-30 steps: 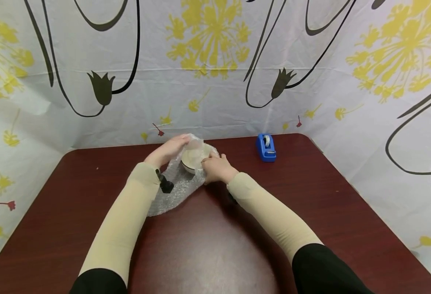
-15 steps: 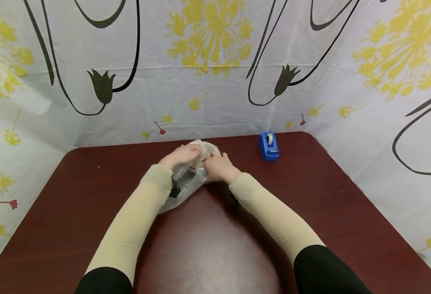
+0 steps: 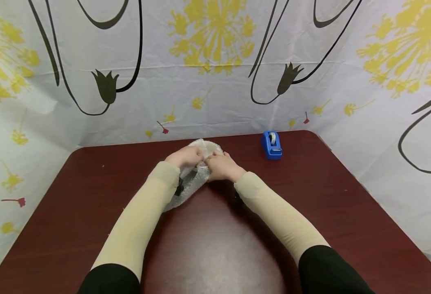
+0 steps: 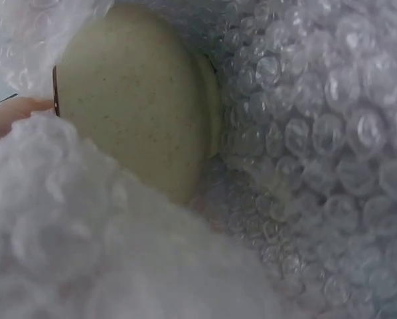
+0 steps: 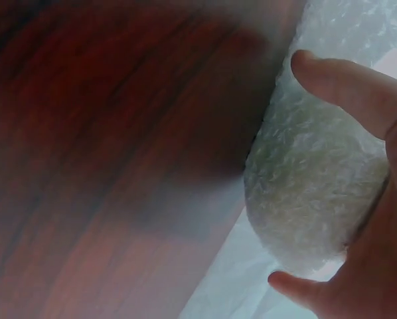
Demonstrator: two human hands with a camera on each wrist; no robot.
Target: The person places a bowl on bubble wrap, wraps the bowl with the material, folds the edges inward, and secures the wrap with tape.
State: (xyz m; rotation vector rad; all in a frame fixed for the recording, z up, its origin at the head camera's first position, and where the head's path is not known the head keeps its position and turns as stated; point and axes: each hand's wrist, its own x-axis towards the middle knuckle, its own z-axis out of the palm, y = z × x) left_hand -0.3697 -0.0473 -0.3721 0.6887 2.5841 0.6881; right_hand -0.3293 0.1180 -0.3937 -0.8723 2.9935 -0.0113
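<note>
A cream, speckled bowl with a dark rim [image 4: 132,100] stands on its side in a sheet of bubble wrap [image 3: 189,188], its foot against the wrap in the left wrist view. At the far middle of the table, my left hand [image 3: 187,156] has its fingers curled on the wrap, tucking it at the bowl's mouth. My right hand [image 3: 223,166] grips the bowl from the right through the wrap. In the right wrist view, the thumb and a finger of that hand [image 5: 374,259] spread around the wrapped side. The wrap hides most of the bowl in the head view.
A blue tape dispenser [image 3: 272,145] stands near the back edge, right of the hands. The dark red-brown table [image 3: 215,253] reaches back to a white curtain with yellow and grey flowers [image 3: 215,102].
My left hand has moved right and brought the left part of the bubble wrap over the bowl; its fingers have curled in. My right hand stays at the bowl's right side.
</note>
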